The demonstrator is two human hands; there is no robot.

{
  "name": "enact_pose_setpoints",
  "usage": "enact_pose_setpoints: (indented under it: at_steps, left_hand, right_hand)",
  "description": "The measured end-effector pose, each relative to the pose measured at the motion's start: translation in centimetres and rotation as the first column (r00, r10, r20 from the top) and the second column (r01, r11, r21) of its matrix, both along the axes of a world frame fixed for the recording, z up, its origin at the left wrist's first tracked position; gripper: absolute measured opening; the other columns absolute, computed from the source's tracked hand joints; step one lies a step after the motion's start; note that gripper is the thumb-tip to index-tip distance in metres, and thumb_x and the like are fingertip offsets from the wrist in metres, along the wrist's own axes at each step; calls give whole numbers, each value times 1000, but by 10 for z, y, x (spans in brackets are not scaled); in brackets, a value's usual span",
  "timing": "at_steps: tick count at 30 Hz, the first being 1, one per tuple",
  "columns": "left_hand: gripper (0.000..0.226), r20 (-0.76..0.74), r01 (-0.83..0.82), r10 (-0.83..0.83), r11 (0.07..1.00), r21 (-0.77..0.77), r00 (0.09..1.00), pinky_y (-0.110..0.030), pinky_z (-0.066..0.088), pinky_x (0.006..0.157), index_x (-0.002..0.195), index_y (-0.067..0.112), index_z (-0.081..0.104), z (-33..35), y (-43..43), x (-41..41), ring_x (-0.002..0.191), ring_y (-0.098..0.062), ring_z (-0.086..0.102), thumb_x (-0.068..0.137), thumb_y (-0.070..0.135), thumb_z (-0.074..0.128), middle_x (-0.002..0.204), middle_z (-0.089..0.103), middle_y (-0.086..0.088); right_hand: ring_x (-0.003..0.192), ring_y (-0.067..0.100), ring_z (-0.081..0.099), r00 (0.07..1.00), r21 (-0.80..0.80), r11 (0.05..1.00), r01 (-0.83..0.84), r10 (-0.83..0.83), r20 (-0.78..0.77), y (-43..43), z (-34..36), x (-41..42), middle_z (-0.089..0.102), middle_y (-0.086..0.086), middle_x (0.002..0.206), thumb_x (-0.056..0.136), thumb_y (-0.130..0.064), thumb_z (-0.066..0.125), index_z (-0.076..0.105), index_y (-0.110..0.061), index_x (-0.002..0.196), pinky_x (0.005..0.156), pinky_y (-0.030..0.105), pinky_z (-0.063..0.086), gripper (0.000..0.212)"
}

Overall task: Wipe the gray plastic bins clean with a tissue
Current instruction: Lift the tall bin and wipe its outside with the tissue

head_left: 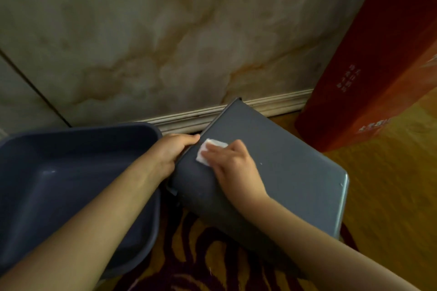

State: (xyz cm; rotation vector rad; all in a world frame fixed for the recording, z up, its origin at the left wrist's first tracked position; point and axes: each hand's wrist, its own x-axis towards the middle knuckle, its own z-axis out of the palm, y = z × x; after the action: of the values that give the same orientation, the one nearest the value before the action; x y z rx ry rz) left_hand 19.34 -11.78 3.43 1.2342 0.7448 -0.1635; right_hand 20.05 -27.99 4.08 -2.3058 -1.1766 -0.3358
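Note:
A gray plastic bin (283,163) lies tipped over in the middle of the head view, its flat bottom facing up toward me. My left hand (171,152) grips its left rim, fingers curled over the edge. My right hand (233,163) presses a small folded white tissue (208,151) flat against the bin's surface near that same edge. A second gray bin (142,136) stands upright at the left, open side up, partly hidden under my left forearm.
A marble-patterned wall with a pale baseboard (236,111) runs right behind the bins. A tall red cardboard box (369,66) leans at the right. The floor is a yellow and dark patterned carpet (201,255).

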Motion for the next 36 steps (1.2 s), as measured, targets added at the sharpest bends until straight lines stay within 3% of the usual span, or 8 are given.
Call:
enact_pose_setpoints:
  at_steps: [7,12,18,22,24,29,33,36]
  left_hand:
    - [14,-24,32,-32,999,31,999,-28,53,57,78,7,66,2,3,4,47,-15,66,86,15,58,51,70,-3]
    - [17,-67,59,-59,998,-7,996,-31,50,58,76,10,64,8,2,4,47,-16,66,88,19,55,49,69,-2]
    - [23,-66,108,-110,994,-27,992,-26,53,55,75,8,62,10,2,2,43,-14,64,91,15,47,47,68,-3]
    - [24,-45,100,-103,993,-68,994,-23,54,52,72,7,60,11,5,2,42,-14,63,91,13,47,47,66,-5]
    - [22,-39,109,-113,991,-75,993,-30,52,65,74,8,61,11,2,3,47,-15,65,91,14,48,50,67,-5]
    - [24,-68,156,-155,988,3,986,-32,49,65,72,10,59,12,-24,9,44,-14,63,92,16,47,45,65,-2]
    - [24,-89,119,-117,993,22,989,-35,49,67,73,11,55,17,-33,17,40,-14,62,94,18,45,44,65,-3]
    - [17,-93,77,-69,994,78,993,-42,48,85,89,5,59,19,-40,21,67,-22,60,94,16,47,78,64,-9]
  right_hand:
    - [74,14,40,908,109,903,416,-406,-102,-66,-23,43,69,-5,83,89,-14,59,70,-22,91,69,23,31,14]
    - [77,24,47,780,131,776,617,-580,-235,-62,-20,53,45,-3,70,89,-12,55,71,-12,90,69,25,31,15]
    - [65,23,50,968,43,967,250,-251,11,20,-10,-23,60,3,74,78,3,54,62,-13,73,60,31,41,18]
    - [79,20,46,997,-82,994,74,-75,-6,33,-31,-58,57,-2,113,91,-13,30,56,-20,103,73,28,36,29]
    - [79,21,47,996,-37,995,88,-89,-25,23,-35,-66,59,1,125,92,-13,40,59,-15,111,73,28,42,27]
    - [80,21,52,984,67,987,144,-150,95,-30,-50,-72,61,4,126,81,-5,67,64,-10,111,71,33,50,31]
    - [84,17,42,973,8,988,153,-152,173,-94,-57,-65,57,3,128,84,-12,59,65,-10,111,77,25,42,28]
    - [85,15,41,940,99,944,314,-324,105,-133,-62,-59,56,3,128,86,-13,51,62,-13,115,75,21,37,31]
